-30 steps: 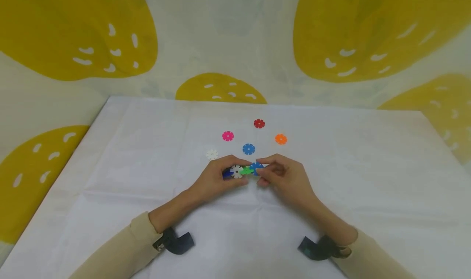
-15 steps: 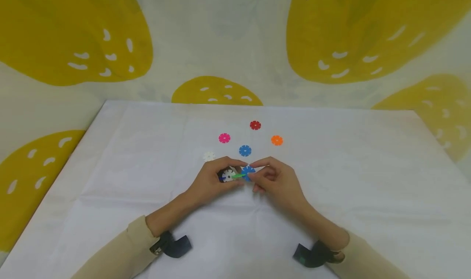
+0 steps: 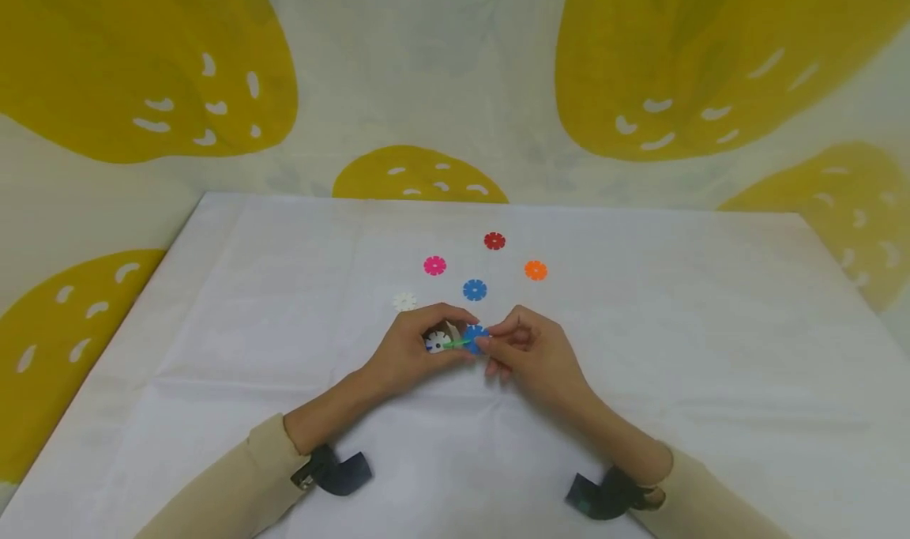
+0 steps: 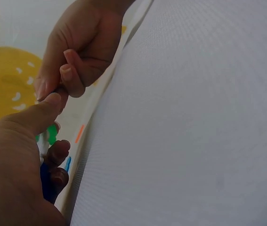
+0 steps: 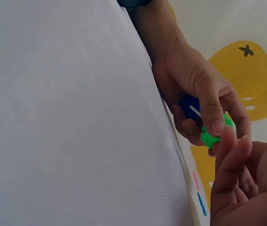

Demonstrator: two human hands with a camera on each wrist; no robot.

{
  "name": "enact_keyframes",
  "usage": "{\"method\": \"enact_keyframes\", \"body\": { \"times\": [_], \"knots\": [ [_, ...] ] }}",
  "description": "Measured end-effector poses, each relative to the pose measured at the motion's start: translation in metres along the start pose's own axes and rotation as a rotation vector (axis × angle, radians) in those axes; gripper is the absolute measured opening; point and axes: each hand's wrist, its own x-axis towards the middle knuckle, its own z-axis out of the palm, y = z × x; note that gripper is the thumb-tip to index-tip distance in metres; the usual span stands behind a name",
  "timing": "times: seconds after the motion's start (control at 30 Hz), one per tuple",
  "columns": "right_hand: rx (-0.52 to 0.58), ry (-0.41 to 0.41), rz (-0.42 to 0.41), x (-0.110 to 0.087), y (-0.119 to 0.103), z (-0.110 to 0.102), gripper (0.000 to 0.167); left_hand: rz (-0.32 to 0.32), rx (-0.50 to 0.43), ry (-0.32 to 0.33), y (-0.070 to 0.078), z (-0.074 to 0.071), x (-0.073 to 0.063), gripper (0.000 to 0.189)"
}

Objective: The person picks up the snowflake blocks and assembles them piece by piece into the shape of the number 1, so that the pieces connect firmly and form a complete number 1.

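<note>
In the head view, my left hand [image 3: 398, 349] grips a short chain of notched plastic discs. Its white disc [image 3: 437, 341] sits inside the curl of the fingers, joined to a green disc [image 3: 456, 343] seen nearly edge-on. At the chain's right end is a blue disc [image 3: 475, 339], which my right hand [image 3: 536, 349] pinches between thumb and index finger. A dark blue disc [image 5: 189, 107] shows within the left hand in the right wrist view. Most of it is hidden by the palm and fingers. The fingertips of both hands are close together.
Loose notched discs lie on the white-covered table [image 3: 675, 326] beyond the hands: white [image 3: 404, 301], pink [image 3: 435, 265], blue [image 3: 475, 290], red [image 3: 494, 241] and orange [image 3: 536, 270]. A lemon-print cloth [image 3: 441, 73] hangs behind the table's far edge.
Both hands have drawn slightly left and nearer with the chain. The green disc has turned from face-on to nearly edge-on. My right index fingertip has slid down the blue disc's edge.
</note>
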Motion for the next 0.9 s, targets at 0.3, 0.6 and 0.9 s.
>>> {"method": "enact_keyframes", "body": {
  "times": [0.3, 0.6, 0.9],
  "knots": [
    [-0.032, -0.04, 0.015, 0.002, 0.0, 0.0, 0.015, 0.009, 0.032, 0.016, -0.001, 0.001, 0.0, 0.039],
    [-0.116, -0.111, 0.01, 0.007, -0.007, -0.014, 0.022, -0.022, 0.072, 0.05, 0.023, -0.002, 0.001, 0.038],
    [-0.446, 0.075, -0.117, 0.034, -0.011, -0.061, 0.027, -0.064, 0.069, 0.035, 0.016, -0.001, 0.001, 0.038]
  ]
}}
